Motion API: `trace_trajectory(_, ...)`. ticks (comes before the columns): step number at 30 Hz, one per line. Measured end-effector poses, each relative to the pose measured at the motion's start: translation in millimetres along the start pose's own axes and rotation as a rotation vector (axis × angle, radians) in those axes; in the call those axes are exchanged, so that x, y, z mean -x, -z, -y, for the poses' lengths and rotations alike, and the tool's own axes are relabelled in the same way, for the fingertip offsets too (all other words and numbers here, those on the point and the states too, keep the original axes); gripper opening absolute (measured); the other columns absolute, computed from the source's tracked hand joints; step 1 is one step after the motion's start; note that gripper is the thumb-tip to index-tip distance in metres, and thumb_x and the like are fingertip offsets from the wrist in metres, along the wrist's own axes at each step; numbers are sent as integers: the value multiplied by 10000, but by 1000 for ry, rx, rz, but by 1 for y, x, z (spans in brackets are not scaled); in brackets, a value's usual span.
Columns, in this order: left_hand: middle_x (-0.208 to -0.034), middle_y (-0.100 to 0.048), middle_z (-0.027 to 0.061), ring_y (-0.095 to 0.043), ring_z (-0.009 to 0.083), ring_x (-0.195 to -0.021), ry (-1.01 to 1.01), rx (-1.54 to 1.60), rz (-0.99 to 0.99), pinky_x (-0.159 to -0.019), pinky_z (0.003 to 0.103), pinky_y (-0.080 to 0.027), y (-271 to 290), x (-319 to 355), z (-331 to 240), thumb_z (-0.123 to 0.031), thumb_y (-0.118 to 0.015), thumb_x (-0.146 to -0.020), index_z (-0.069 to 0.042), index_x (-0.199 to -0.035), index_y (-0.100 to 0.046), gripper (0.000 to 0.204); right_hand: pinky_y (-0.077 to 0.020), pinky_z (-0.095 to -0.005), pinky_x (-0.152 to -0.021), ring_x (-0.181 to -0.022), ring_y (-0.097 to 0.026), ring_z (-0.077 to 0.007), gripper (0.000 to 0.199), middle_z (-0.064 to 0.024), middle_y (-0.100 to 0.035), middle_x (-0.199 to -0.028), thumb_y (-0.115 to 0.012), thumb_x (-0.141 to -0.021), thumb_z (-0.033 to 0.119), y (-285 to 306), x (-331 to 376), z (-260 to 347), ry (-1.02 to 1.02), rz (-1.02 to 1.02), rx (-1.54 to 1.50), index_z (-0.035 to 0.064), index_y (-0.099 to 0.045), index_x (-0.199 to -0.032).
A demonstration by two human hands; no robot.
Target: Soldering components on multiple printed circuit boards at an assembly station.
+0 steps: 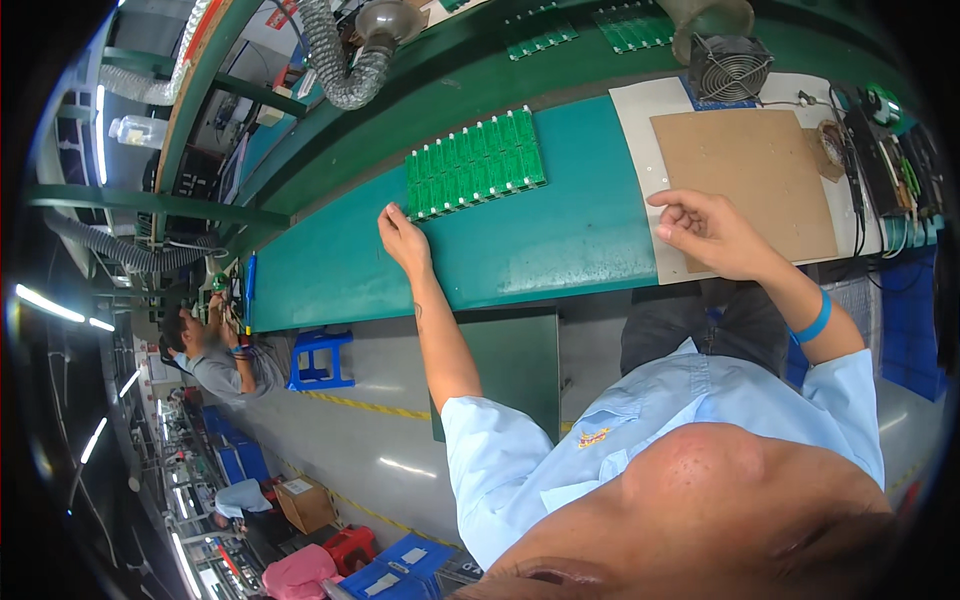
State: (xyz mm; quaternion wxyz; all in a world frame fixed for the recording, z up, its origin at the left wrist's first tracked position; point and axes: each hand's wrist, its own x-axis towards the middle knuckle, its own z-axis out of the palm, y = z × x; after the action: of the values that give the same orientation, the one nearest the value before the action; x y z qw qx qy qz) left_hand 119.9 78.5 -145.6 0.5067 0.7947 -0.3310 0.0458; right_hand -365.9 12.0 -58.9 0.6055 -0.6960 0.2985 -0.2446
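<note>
Green circuit-board panel (pixel 473 163) lies flat on the teal bench top (pixel 520 250), a row of narrow boards joined side by side, white connector ends along its near edge. All positions below are relative to that panel. My left hand (pixel 403 240) is at its near-left corner, fingertips (pixel 386 213) touching or just short of the edge; I can't tell which. Fingers look bent at the edge rather than wrapped round it, nothing gripped that I can see, probably so the corner can be caught without pressing on the parts. My right hand (pixel 708 232) is well to the right of the panel, raised over the near edge of a brown cardboard sheet (pixel 745 170), fingers loosely curled, thumb near the index; whether something small sits between them I can't tell. Cardboard lies on a white mat (pixel 635 150), likely as a work pad. Further right and behind: a small grey fan (pixel 730 68) facing the pad, and a tray of cables and tools (pixel 890 160) at the far right. Behind the panel, on the upper green shelf (pixel 480 70), more green boards (pixel 540 42) and a corrugated extraction hose (pixel 345 70) hanging above.
</note>
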Motion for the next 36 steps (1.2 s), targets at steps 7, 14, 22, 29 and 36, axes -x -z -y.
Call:
trace_trajectory(7, -1140, -688, 182, -640, 319, -1004, 34, 54, -4, -904, 400, -498, 4, 3, 2, -378, -478, -1071, 30, -1206, -633, 457, -439, -184, -711, -784, -534, -76, 328, -33, -630, -944, -658, -969, 36, 14, 42, -17, -15, -326, 12, -23, -626, -1290)
trace_trajectory(14, -1272, -612, 197, -587, 322, -1144, -282, -70, -104, -982, 406, -471, -1, -1, -33, -327, -543, -1050, 30, -1314, -565, 445, -453, -184, -738, -815, -559, -86, 272, -41, -639, -941, -631, -1004, 61, 46, 82, -51, 9, -718, 167, -19, -651, -1263)
trace_trajectory(22, -1419, -507, 289, -541, 357, -1297, 251, 763, 310, -1123, 439, -440, -71, -76, -105, -362, -621, -1024, 122, -1415, -438, 648, -469, -189, -736, -804, -577, -95, 246, -51, -648, -917, -619, -1029, 92, 46, 92, -50, 9, -808, 106, -21, -663, -1243)
trace_trajectory(29, -1503, -370, 376, -398, 490, -1420, 596, 996, 457, -1189, 569, -354, -154, -162, -113, -358, -562, -1049, 171, -1463, -300, 722, -472, -195, -720, -787, -573, -99, 250, -51, -645, -898, -626, -1028, 95, 44, 104, -49, 19, -818, 63, -29, -658, -1242)
trace_trajectory(36, -1460, -431, 367, -457, 522, -1351, 680, 1208, 644, -1164, 663, -346, -186, -196, -104, -311, -472, -1083, 143, -1431, -331, 590, -468, -195, -714, -773, -559, -98, 246, -42, -636, -890, -632, -1022, 89, 45, 115, -51, -5, -863, 31, -28, -658, -1236)
